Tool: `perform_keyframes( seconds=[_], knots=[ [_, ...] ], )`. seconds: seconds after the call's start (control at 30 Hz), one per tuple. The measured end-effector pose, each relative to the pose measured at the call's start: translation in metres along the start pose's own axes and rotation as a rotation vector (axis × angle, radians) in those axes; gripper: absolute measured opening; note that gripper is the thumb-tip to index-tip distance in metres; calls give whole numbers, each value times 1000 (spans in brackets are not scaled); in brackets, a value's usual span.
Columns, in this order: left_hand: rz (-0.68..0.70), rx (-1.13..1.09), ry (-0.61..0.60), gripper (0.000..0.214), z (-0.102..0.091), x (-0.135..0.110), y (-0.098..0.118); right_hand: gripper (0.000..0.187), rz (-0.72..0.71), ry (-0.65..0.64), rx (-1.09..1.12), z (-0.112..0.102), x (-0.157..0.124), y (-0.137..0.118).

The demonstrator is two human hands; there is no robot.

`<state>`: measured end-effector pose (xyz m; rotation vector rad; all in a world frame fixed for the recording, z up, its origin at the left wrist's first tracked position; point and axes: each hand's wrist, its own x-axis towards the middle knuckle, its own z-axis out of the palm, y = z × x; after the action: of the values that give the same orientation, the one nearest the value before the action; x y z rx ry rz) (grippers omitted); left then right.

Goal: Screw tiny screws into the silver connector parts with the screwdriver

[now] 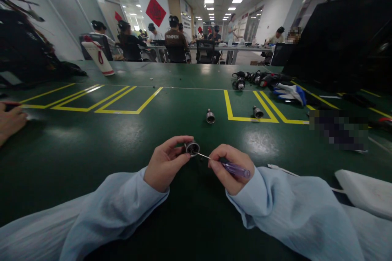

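Observation:
Between the thumb and fingers of my left hand [168, 162] is a round metal cup-shaped part [192, 148], its open end turned toward me. My right hand [231, 168] grips a screwdriver [235, 169] with a clear purple handle. The thin shaft points left, and its tip reaches into the mouth of the metal part. Just below the shaft lies a tiny dark ring-like piece [201, 159] on the green table. Two similar metal parts stand farther off, one metal part [210, 116] straight ahead and another metal part [257, 112] to the right.
Yellow tape outlines [122, 111] mark the green table [171, 124]. Dark tools and cables [257, 78] lie at the back right, beside a blue-white glove [290, 93]. A white box [364, 191] is near my right sleeve. Another person's hand [12, 122] shows at left.

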<state>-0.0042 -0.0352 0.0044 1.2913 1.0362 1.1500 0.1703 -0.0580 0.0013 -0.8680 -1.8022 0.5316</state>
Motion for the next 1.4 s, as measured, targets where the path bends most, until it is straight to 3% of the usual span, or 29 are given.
perform_keyframes(
  seconds=[0.2, 0.6, 1.2, 1.3, 1.4],
  knots=[
    [-7, 8, 31, 33, 3, 0, 2, 4, -196, -118, -120, 4, 2, 3],
    [19, 90, 129, 20, 6, 4, 7, 5, -293, -174, -127, 6, 1, 1],
    [0, 94, 128, 18, 6, 7, 5, 5, -306, -158, -127, 8, 0, 1],
    [7, 93, 125, 18, 6, 7, 6, 5, -264, -138, -113, 4, 0, -3],
    [17, 99, 121, 19, 4, 7, 5, 12, -149, -28, -86, 0, 1, -3]
  ],
)
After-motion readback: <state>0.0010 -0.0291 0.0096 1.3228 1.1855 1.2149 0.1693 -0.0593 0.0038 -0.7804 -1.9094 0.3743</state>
